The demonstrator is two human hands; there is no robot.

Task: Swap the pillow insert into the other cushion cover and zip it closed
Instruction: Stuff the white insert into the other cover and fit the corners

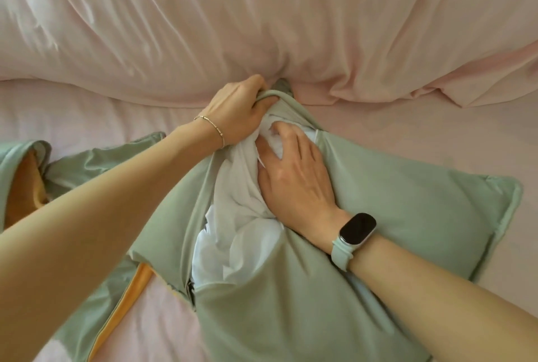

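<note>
A sage-green cushion cover (393, 207) lies on the bed, bulging with a white pillow insert (233, 210) that shows through its open zip slit. My left hand (238, 111) grips the far corner edge of this cover, fingers curled round the fabric. My right hand (294, 175) presses flat on the white insert at the opening, its fingertips tucked into the folds. A second cover (87, 175), green with an orange inner side, lies flat and limp to the left, partly under my left forearm.
A pink sheet (422, 140) covers the bed. A large pink pillow or duvet (262, 27) bulks across the far side, touching the cushion's far corner. Another green and orange fabric piece (20, 181) sits at the left edge.
</note>
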